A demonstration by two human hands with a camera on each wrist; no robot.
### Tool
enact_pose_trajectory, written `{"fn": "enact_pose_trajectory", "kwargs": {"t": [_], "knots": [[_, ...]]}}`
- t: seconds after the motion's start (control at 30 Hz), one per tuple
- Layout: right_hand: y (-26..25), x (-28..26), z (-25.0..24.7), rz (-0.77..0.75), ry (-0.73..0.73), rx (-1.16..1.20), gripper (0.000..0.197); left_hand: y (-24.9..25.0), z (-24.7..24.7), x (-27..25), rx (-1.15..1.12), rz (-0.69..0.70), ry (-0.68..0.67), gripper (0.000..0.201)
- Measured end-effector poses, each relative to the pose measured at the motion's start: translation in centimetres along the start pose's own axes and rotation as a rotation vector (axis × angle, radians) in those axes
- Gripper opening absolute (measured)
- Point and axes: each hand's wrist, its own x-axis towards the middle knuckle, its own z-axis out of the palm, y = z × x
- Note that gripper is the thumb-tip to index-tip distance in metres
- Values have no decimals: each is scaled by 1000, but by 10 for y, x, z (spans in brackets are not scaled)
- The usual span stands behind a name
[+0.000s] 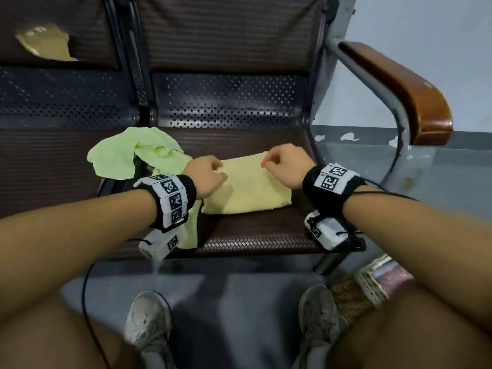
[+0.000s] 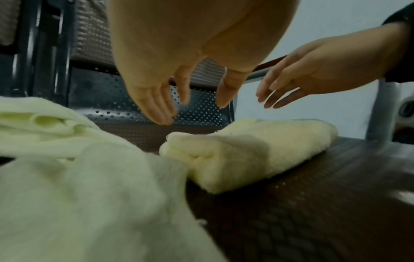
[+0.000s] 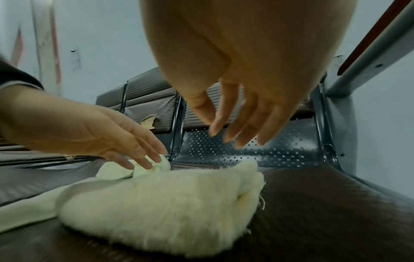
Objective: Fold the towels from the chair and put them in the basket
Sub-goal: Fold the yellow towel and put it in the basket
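Chair [image 1: 261, 235]: brown woven seat with a perforated metal back panel and a wood-capped armrest [image 1: 404, 89] beyond and outboard of the right hand. Green towel [image 1: 127, 158]: unfolded, crumpled on the seat to the outer side of the left hand, one end passing under the left wrist. Yellow towel [image 1: 247, 187]: folded into a flat rectangle, lying on the seat directly beneath and between both hands. Basket [image 1: 370, 286]: on the floor below the right forearm, partly hidden. Left hand [image 1: 205, 177]: above the yellow towel's left edge, fingers extended and relaxed, gripping nothing. Right hand [image 1: 287, 163]: above the towel's far right corner, fingers loosely extended, clear of the cloth in the wrist views.
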Motion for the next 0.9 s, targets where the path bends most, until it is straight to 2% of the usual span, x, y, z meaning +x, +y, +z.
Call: {"fn": "enact_pose_trajectory", "kwargs": {"t": [0.03, 0.07, 0.13, 0.17, 0.2, 0.27, 0.33, 0.4, 0.43, 0.53, 0.63, 0.7, 0.77, 0.9], "knots": [[2, -7, 4, -50, -90, -41, 25, -2, 2, -6, -38, 31, -63, 37], [3, -13, 8, -102, -185, -103, 38, -5, 4, -12, -51, 57, -132, 38], [7, -23, 14, -154, -342, -229, 73, -10, 8, -24, 50, 108, -260, 59], [9, -26, 16, -164, -380, -278, 80, -12, 11, -28, 109, 130, -285, 69], [10, -28, 17, -184, -391, -315, 77, -15, 13, -31, 138, 144, -281, 74], [12, -29, 17, -244, -358, -347, 49, -18, 14, -34, 148, 151, -233, 67], [8, -30, 13, -241, -309, -310, 25, -16, 8, -36, 153, 160, -176, 44], [5, -30, 5, -198, -269, -232, 15, -13, -1, -36, 110, 143, -133, 19], [4, -31, 1, -178, -247, -190, 16, -12, -6, -36, 65, 134, -132, 18], [9, -30, -12, -96, -204, -27, 23, -10, -15, -36, -162, 91, -177, 37], [14, -29, -15, 26, -212, 227, 23, -8, -16, -33, -337, 7, -155, 32], [16, -29, -9, 58, -243, 243, 20, -9, -13, -31, -243, -28, -95, 29], [18, -27, -2, 28, -227, 101, 22, -10, -8, -30, -79, -57, -62, 30], [19, -23, 10, -16, -103, -31, 24, -12, 3, -28, 37, -209, -208, 70]]}}
